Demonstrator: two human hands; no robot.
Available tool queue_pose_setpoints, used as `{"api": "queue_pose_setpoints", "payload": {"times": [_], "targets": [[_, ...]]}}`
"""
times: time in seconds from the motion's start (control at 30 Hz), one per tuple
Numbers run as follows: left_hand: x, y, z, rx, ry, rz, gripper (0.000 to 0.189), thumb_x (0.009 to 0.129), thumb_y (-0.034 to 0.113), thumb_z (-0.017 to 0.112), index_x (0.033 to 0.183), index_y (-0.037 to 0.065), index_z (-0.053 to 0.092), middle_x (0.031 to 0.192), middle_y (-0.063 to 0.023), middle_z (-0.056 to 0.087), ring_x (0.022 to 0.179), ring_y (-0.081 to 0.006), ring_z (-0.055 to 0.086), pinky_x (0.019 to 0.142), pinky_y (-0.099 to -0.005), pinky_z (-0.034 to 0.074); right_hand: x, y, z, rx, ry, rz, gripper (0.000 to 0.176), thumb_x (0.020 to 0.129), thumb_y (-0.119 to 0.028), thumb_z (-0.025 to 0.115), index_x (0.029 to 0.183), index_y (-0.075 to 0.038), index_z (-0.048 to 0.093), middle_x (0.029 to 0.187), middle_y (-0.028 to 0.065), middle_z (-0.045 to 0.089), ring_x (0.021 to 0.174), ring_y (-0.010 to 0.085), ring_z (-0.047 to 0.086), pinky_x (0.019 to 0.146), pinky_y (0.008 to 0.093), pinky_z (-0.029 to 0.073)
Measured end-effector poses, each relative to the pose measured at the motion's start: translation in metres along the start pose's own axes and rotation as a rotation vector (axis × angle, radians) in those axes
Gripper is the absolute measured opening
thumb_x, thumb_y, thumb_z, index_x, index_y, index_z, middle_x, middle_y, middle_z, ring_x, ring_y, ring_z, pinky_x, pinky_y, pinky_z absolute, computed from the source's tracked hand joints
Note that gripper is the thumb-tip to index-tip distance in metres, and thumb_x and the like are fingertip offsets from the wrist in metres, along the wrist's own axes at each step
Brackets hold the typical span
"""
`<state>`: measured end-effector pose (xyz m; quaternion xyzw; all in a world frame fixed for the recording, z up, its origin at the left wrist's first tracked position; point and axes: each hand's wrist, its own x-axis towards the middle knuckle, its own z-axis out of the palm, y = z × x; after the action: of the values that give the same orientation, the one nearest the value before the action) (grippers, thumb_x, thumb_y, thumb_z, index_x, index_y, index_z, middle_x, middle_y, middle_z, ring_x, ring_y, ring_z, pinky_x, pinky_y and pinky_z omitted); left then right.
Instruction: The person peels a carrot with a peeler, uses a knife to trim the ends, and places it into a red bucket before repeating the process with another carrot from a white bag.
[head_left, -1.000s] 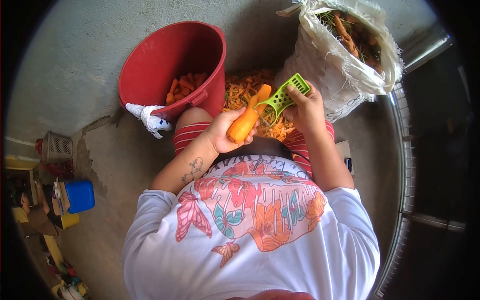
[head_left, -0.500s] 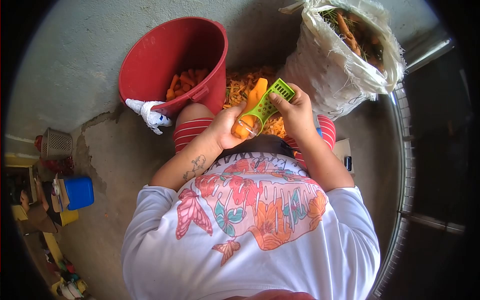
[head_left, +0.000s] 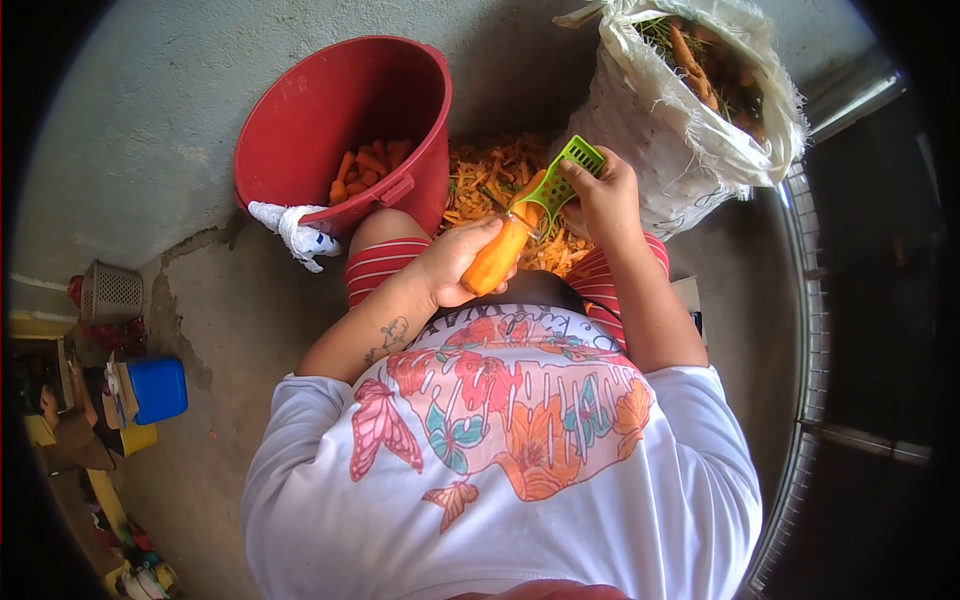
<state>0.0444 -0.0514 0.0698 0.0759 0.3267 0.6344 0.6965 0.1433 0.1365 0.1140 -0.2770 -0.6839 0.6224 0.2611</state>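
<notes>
In front of my lap, my left hand (head_left: pixel 458 262) is wrapped round a carrot (head_left: pixel 497 258), whose thick end points toward me. The carrot's surface is smooth and bright orange. My right hand (head_left: pixel 608 196) grips a green peeler (head_left: pixel 553 193) with slots and round holes in its flat handle. The peeler's blade end lies across the carrot, beyond my left fingers. Orange peelings (head_left: pixel 485 195) cover the floor between my knees.
To the left a tilted red bucket (head_left: pixel 420 130) holds several carrots (head_left: pixel 368 168); a white cloth (head_left: pixel 297 232) hangs on its rim. A white sack (head_left: pixel 640 130) of unpeeled carrots stands at the right. A person (head_left: pixel 75 425) is far left, near a blue container (head_left: pixel 158 388).
The peeler has slid along the carrot, away from my body, with my right hand moving up and slightly right. My left hand still holds the carrot.
</notes>
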Motion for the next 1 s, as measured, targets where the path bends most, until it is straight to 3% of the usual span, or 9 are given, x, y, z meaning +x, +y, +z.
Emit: {"api": "queue_pose_setpoints", "payload": {"times": [0.37, 0.57, 0.73, 0.83, 0.87, 0.93, 1.0], "targets": [[0.002, 0.003, -0.002, 0.100, 0.075, 0.012, 0.030, 0.098, 0.034, 0.040, 0.115, 0.010, 0.048, 0.090, -0.0075, 0.055, 0.075, -0.0178, 0.055, 0.061, -0.0308, 0.047, 0.025, 0.016, -0.008, -0.067, 0.143, -0.022, 0.018, 0.083, -0.008, 0.063, 0.093, 0.007, 0.060, 0.076, 0.0090, 0.064, 0.061, 0.0137, 0.063, 0.049, 0.0249, 0.053], [0.011, 0.006, -0.011, 0.008, 0.163, -0.075, 0.028, 0.097, 0.036, 0.041, 0.110, 0.012, 0.049, 0.089, -0.0071, 0.055, 0.074, -0.0182, 0.054, 0.061, -0.0304, 0.045, 0.034, 0.029, -0.009, -0.050, 0.174, 0.040, 0.019, 0.082, -0.008, 0.064, 0.092, 0.007, 0.060, 0.075, 0.0092, 0.063, 0.059, 0.0134, 0.062, 0.047, 0.0245, 0.052], [0.014, 0.009, -0.016, -0.062, 0.116, -0.157, 0.029, 0.097, 0.036, 0.040, 0.112, 0.012, 0.049, 0.089, -0.0075, 0.055, 0.075, -0.0182, 0.054, 0.061, -0.0305, 0.045, 0.039, 0.044, -0.014, -0.022, 0.202, 0.068, 0.017, 0.081, -0.007, 0.065, 0.092, 0.006, 0.062, 0.074, 0.0098, 0.064, 0.058, 0.0145, 0.061, 0.048, 0.0270, 0.050], [0.008, 0.010, -0.016, -0.100, 0.052, -0.218, 0.029, 0.097, 0.035, 0.040, 0.113, 0.012, 0.049, 0.090, -0.0075, 0.055, 0.077, -0.0182, 0.053, 0.062, -0.0302, 0.045, 0.052, 0.059, -0.032, -0.305, 0.422, -0.114, 0.014, 0.080, -0.006, 0.065, 0.089, 0.005, 0.063, 0.075, 0.0107, 0.065, 0.059, 0.0163, 0.062, 0.052, 0.0309, 0.051], [0.005, 0.010, -0.015, -0.106, 0.032, -0.239, 0.030, 0.097, 0.035, 0.040, 0.113, 0.012, 0.049, 0.090, -0.0075, 0.055, 0.077, -0.0182, 0.053, 0.062, -0.0301, 0.044, 0.061, 0.066, -0.050, -0.189, 0.470, -0.115, 0.013, 0.079, -0.006, 0.065, 0.086, 0.005, 0.063, 0.075, 0.0111, 0.066, 0.062, 0.0174, 0.063, 0.056, 0.0329, 0.051], [0.002, 0.011, -0.017, -0.084, 0.055, -0.197, 0.031, 0.097, 0.036, 0.040, 0.113, 0.012, 0.048, 0.091, -0.0073, 0.055, 0.077, -0.0182, 0.053, 0.062, -0.0301, 0.044, 0.069, 0.066, -0.077, -0.290, 0.576, -0.100, 0.012, 0.081, -0.006, 0.064, 0.089, 0.003, 0.063, 0.078, 0.0103, 0.066, 0.065, 0.0181, 0.064, 0.056, 0.0322, 0.052], [0.002, 0.012, -0.018, -0.063, 0.073, -0.133, 0.032, 0.097, 0.037, 0.040, 0.114, 0.012, 0.049, 0.092, -0.0071, 0.055, 0.078, -0.0182, 0.053, 0.062, -0.0301, 0.044, 0.057, 0.053, -0.071, 0.070, 0.474, -0.124, 0.012, 0.083, -0.008, 0.064, 0.091, 0.001, 0.062, 0.081, 0.0103, 0.066, 0.068, 0.0192, 0.064, 0.058, 0.0319, 0.053]]}}
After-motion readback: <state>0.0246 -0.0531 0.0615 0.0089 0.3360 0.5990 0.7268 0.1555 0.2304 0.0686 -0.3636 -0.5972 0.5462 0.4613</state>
